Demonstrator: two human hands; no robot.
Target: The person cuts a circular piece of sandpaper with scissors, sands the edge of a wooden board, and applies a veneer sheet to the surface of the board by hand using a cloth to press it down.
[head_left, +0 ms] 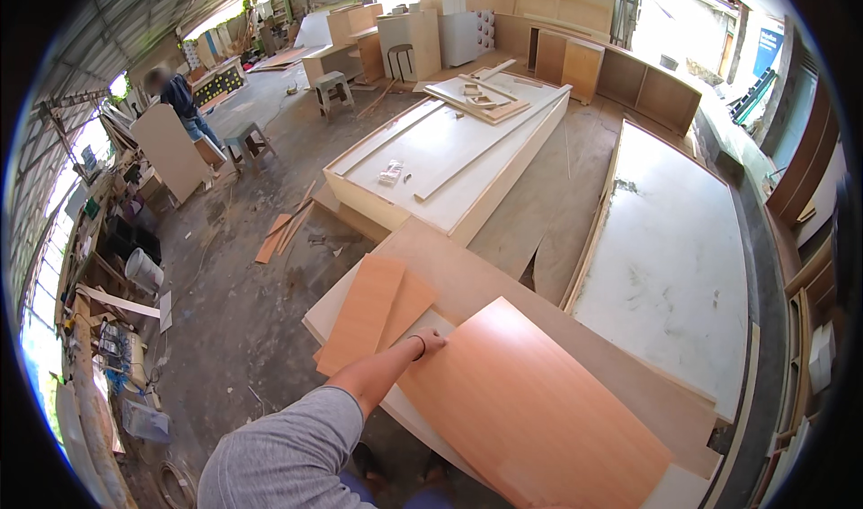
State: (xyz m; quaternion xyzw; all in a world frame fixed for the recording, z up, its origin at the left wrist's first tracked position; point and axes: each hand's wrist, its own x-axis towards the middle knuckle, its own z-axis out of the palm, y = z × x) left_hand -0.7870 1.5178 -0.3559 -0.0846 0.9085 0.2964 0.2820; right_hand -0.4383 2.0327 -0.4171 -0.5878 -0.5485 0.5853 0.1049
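Note:
My left hand (431, 342) is closed on the far-left corner of a large orange-brown wood-grain laminate sheet (539, 410). The fingers curl at the sheet's edge, and a dark band circles the wrist. Beneath the sheet lie a brown board (458, 271) and a pale panel, partly covered. To the left of my hand, two narrower strips of the same wood-grain laminate (364, 307) overlap on the brown board. My right hand does not show; the sheet runs down to the lower edge of the view.
Beyond the board stands a white-topped worktable (431, 163) with wooden strips and frame pieces. A large white panel (665, 257) lies to the right. Offcuts (286, 230) litter the floor at left. Another person (180, 100) stands by an upright board at far left.

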